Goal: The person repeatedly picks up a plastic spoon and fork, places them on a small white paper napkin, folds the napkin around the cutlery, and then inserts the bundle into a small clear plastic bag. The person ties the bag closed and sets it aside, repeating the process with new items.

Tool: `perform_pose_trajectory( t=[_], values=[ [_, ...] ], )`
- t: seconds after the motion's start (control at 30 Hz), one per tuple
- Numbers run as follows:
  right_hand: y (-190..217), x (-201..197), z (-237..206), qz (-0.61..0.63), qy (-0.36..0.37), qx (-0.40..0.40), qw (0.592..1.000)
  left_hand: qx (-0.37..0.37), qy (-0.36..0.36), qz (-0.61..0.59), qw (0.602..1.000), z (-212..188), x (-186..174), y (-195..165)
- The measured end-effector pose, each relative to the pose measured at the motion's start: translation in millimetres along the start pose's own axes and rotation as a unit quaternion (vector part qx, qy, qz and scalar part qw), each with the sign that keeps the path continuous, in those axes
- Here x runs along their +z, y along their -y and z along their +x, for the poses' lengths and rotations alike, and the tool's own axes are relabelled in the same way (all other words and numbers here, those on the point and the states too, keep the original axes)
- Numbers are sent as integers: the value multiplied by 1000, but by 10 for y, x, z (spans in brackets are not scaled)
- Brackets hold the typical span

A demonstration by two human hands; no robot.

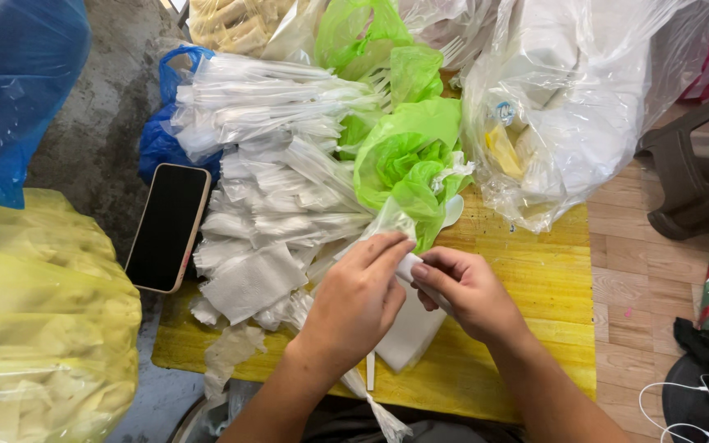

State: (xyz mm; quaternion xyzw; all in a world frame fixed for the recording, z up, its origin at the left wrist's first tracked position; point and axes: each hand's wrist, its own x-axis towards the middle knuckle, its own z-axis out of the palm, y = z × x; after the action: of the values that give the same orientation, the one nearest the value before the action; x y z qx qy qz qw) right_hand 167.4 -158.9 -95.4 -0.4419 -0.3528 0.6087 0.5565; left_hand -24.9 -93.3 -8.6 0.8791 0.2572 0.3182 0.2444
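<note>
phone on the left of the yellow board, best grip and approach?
Probably pinch the phone across its long side edges, coming from above. It lies flat, screen up, partly overhanging the yellow board; the edge toward the blue bag is free, the other lies close beside the wrapped cutlery packs.

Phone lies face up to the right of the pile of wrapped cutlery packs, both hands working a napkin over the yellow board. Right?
Not quite: in the head view the phone lies left of the cutlery packs, not right. The rest holds: both hands, left and right, work a napkin over the yellow board.

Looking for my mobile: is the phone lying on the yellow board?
No, the phone lies screen-up on the grey floor beside the yellow board.
</note>
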Motion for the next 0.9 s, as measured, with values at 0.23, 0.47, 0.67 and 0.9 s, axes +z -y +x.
perform_pose_trajectory(
  t=[0.23,0.47,0.67,0.9],
  values=[
    [-93,-105,24,185,3,-33,982,27,9,-75,997,-37,180,-148],
    [5,-110,-29,12,25,-134,991,-45,-20,-227,973,-86,126,-213],
    [0,13,-58,-75,-84,-190,975,35,16,-212,976,-103,192,-297],
    [-14,-11,-82,-75,-125,-151,978,100,-6,-168,981,-183,390,-272]
  ],
)
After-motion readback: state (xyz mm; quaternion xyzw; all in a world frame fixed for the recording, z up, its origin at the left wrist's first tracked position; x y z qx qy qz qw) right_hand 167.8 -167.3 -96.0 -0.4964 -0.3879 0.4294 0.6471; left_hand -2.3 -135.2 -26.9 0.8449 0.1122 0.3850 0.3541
